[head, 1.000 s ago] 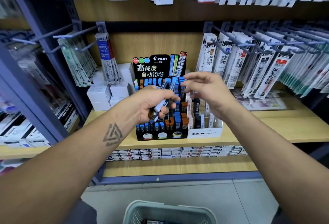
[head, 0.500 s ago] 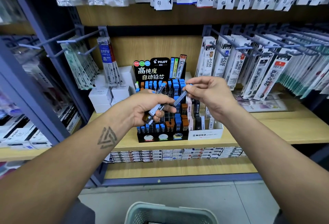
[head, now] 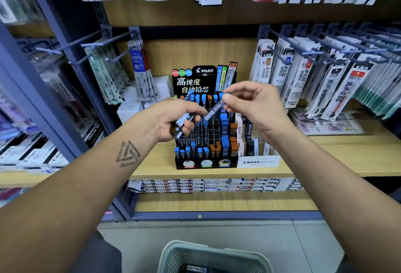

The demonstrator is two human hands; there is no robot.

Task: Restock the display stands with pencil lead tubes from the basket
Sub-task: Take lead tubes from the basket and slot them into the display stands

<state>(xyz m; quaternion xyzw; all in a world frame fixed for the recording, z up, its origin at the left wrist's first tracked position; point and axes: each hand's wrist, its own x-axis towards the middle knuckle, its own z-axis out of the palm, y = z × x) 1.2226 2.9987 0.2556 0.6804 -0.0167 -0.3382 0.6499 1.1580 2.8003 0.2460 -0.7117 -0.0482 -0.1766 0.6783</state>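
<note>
A wooden shelf (head: pixel 325 155) in a stationery shop carries the black display stand (head: pixel 206 164), a tiered rack of small slots with a tall printed header, and just beside it on the right sits a white stand (head: pixel 258 161) of similar goods. Packets of pen refills (head: pixel 338 82) hang from hooks on both sides, and the pale green basket (head: pixel 173 251) sits low at the bottom edge of the view, with at least one packet showing inside it. Many slots of the black stand hold tubes with blue or orange caps, while a block of slots in the middle rows looks unfilled, so the restocking seems partway through. The left hand (head: pixel 173 118) is curled around a small bundle of tubes (head: pixel 184 121), held in front of the stand and above its left half. The right hand (head: pixel 253 103) pinches a single blue-capped tube (head: pixel 213 110) between thumb and fingertips near its cap, the tube slanting down and to the left, its lower end near the left hand's fingers and above the middle rows. The step in hand looks like a single tube, separated from the bundle, being placed in the rack. The next move probably calls for turning that tube upright, lining its lower end over a vacant slot among the blue-capped ones, and lowering it without knocking its neighbours.
</note>
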